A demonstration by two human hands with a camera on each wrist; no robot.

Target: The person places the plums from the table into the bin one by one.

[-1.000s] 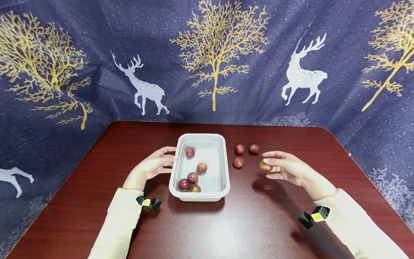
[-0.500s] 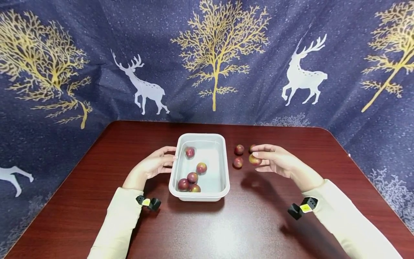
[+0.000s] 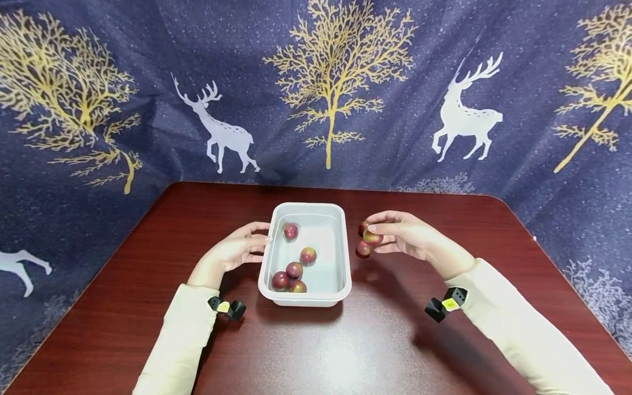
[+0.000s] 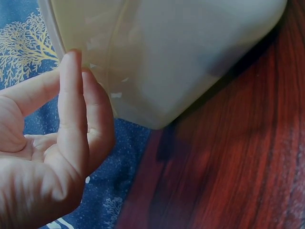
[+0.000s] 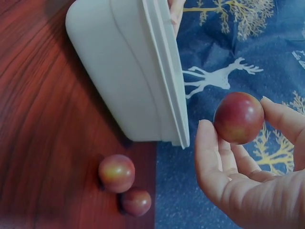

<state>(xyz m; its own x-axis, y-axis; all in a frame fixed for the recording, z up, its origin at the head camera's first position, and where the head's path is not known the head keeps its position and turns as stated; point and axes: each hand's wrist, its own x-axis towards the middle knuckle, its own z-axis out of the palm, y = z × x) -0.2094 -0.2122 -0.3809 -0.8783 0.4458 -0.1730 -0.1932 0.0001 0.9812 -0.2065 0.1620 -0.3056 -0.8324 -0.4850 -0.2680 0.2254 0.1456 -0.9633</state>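
My right hand (image 3: pixel 410 238) pinches a reddish-yellow plum (image 5: pixel 238 118) between thumb and fingertips, raised over the table to the right of a white plastic tub (image 3: pixel 340 263). Two loose plums lie beside the held one: a nearer plum (image 3: pixel 363 249) and a farther plum (image 3: pixel 362 227), partly covered by the fingers. Another loose plum is hidden behind this hand. My left hand (image 3: pixel 237 249) rests its fingertips against the tub's left rim, fingers fairly straight, as the left wrist view shows at the rim (image 4: pixel 56 36). Several plums lie in the tub, including one (image 3: pixel 308 255) near its middle.
A dark red-brown wooden table (image 3: pixel 296 351) carries the tub and fruit. Behind its far edge hangs a blue cloth (image 3: pixel 375 142) printed with deer and golden trees. A black camera (image 3: pixel 439 307) sits at the right wrist.
My right hand has moved left toward the tub with its plum, passing over the loose plums and covering one. The left hand, the tub and the plums inside have stayed in place.
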